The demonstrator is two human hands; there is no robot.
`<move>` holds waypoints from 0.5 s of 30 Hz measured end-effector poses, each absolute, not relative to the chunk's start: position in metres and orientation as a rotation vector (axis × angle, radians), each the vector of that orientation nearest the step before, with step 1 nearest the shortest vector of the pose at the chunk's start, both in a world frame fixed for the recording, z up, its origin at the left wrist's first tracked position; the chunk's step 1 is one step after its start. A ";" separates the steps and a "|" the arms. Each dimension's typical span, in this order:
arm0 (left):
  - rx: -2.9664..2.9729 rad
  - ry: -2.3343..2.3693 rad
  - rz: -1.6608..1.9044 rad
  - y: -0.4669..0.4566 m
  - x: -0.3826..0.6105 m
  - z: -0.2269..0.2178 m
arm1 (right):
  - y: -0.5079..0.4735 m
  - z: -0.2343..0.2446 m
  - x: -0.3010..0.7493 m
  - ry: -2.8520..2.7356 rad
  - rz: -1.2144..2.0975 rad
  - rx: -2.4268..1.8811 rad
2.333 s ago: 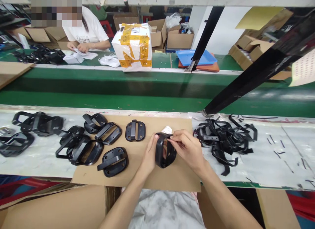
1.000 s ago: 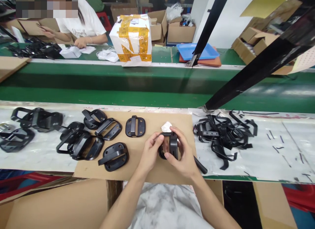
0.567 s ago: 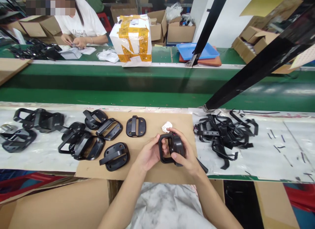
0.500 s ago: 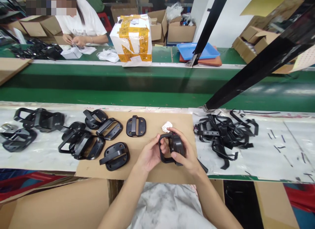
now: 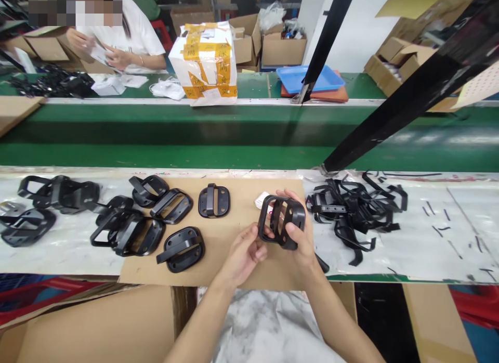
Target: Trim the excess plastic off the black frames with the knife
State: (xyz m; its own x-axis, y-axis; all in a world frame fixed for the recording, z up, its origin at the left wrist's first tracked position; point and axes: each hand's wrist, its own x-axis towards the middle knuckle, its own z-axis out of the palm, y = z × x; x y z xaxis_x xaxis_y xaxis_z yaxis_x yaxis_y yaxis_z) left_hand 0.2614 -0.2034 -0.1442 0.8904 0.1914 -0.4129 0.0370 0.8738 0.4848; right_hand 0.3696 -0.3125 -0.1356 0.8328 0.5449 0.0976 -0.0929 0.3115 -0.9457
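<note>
The right hand (image 5: 304, 242) clasps a black bracket (image 5: 287, 222) above the cardboard sheet (image 5: 242, 199), thumb against its side. The left hand (image 5: 244, 253), fingers loosely curled, reaches the bracket's left edge (whether it pinches there, I cannot tell).

The worn garment (image 5: 276, 321) is whitish with grey mottling.

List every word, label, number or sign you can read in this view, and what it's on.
Nothing reads with certainty:
Yellow tape on the white box: Chinese characters, too blurred.
Box label: too small.
White shirt: print mostly hidden.
Hanging sheet: rows of marks, too small.
Bench edge: red marks, illegible.
Black frame in the right hand: no lettering visible.
</note>
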 end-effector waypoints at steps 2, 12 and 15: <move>0.406 0.471 0.077 -0.207 0.262 -0.144 | -0.308 -0.138 0.367 -0.392 0.441 -1.181; 0.430 0.445 0.019 -0.196 0.263 -0.147 | -0.316 -0.145 0.383 -0.497 0.526 -1.309; 0.557 0.430 0.009 -0.189 0.265 -0.148 | -0.321 -0.137 0.390 -0.647 0.552 -1.348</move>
